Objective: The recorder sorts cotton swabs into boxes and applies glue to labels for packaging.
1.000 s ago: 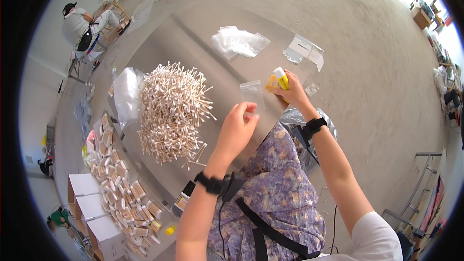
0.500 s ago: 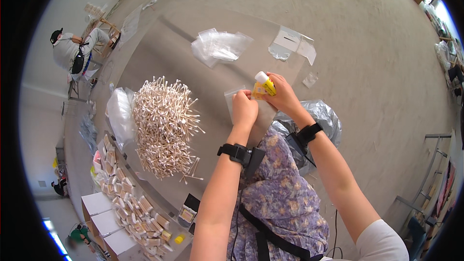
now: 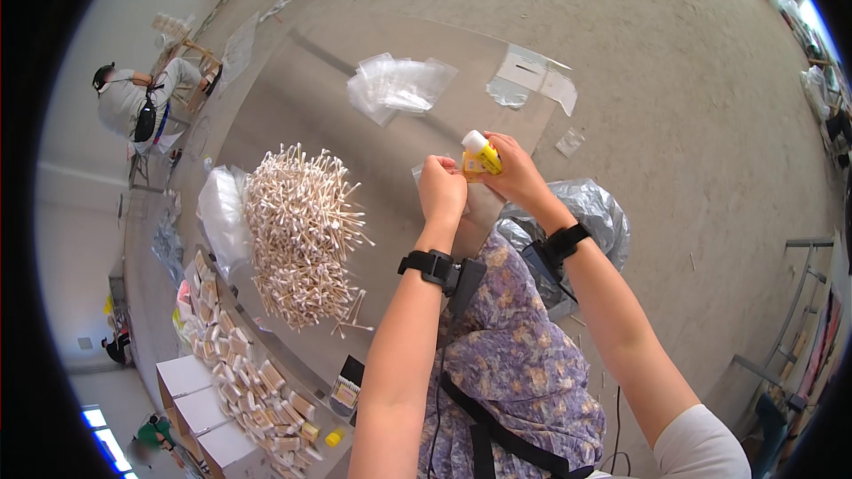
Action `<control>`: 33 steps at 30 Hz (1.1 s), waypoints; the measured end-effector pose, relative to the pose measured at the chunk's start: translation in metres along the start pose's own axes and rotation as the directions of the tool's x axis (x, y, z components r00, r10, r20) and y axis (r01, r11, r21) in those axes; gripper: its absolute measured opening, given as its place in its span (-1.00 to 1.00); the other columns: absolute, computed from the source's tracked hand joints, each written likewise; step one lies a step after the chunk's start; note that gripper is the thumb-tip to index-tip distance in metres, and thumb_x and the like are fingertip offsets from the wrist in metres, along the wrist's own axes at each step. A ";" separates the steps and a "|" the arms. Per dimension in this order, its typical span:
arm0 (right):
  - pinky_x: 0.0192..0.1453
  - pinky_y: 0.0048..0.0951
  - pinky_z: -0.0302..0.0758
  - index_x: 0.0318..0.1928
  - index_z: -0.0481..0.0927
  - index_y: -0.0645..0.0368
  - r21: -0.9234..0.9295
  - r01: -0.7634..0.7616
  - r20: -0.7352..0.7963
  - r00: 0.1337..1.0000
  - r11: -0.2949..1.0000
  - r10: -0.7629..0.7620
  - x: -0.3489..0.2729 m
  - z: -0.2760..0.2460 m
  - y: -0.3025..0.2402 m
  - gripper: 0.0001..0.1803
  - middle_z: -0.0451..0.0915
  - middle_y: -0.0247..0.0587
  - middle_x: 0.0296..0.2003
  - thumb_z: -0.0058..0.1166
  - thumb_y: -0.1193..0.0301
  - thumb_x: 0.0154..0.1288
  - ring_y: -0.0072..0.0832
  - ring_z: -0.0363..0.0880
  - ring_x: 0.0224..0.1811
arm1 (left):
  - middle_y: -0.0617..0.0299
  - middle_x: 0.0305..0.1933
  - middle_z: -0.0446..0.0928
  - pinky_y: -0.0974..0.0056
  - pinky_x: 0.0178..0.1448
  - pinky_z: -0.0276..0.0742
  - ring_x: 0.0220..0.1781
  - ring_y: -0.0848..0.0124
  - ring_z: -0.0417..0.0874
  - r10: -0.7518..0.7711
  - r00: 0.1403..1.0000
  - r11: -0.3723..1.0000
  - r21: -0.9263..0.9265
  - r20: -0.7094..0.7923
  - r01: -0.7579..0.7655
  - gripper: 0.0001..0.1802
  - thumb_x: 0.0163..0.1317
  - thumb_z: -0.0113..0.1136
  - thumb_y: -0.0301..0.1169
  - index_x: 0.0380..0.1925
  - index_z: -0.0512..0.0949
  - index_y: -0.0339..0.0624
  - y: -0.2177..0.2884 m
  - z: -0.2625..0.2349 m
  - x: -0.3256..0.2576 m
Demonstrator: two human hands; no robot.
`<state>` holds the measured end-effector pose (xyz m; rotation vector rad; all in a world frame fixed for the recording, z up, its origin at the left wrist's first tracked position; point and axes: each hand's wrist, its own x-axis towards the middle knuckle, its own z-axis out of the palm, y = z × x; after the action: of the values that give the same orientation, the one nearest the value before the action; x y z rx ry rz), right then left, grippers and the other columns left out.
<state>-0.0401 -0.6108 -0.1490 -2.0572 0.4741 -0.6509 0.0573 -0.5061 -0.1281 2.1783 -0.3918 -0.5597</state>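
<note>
Both hands now meet closer to the chest: right hand pinches a small yellow bottle with white cap over the grey board; left hand closes on its clear sleeve; light, rigid, likely slick, best gripped mid-body

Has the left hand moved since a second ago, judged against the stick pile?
Yes. The left hand has moved right, away from the stick pile, and now meets the right hand at the yellow bottle.
</note>
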 end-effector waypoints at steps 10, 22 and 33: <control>0.32 -0.29 0.29 0.13 0.42 0.26 -0.035 -0.057 0.066 0.996 0.998 0.060 0.001 0.001 0.004 -0.31 0.41 -0.02 0.16 0.35 0.49 -0.10 -0.13 0.31 0.26 | 0.23 -0.36 0.60 0.42 -0.35 0.51 -0.32 0.49 0.63 0.007 0.999 0.913 -0.408 -0.045 -0.025 -0.85 0.18 0.08 -0.50 -0.28 0.56 -0.30 0.014 -0.069 -0.031; -0.11 -0.44 0.41 -0.09 0.38 0.23 0.225 -0.308 0.082 0.951 0.924 0.297 -0.066 -0.036 -0.145 -0.57 0.48 -0.23 -0.26 0.32 0.40 0.12 -0.50 0.44 -0.22 | 0.17 -0.32 0.54 0.38 -0.24 0.57 -0.34 0.41 0.65 0.088 0.948 0.886 -0.411 -0.305 -0.215 -0.89 0.35 -0.06 -0.53 -0.28 0.47 -0.31 -0.062 -0.210 -0.284; -0.03 -0.48 0.49 -0.12 0.44 0.21 0.344 -0.318 0.671 0.742 0.884 0.006 -0.221 0.009 -0.298 -0.63 0.46 -0.17 -0.05 0.28 0.57 0.06 -0.49 0.51 -0.09 | 0.14 -0.20 0.62 0.35 -0.18 0.68 -0.23 0.45 0.66 -0.389 0.838 0.629 -0.775 -0.382 -0.061 -0.77 0.17 0.22 -0.62 -0.15 0.53 -0.39 -0.103 -0.223 -0.406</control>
<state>-0.1845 -0.3267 0.0409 -1.6309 0.0729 0.1082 -0.1643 -0.1131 0.0188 1.4180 0.3358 -0.1418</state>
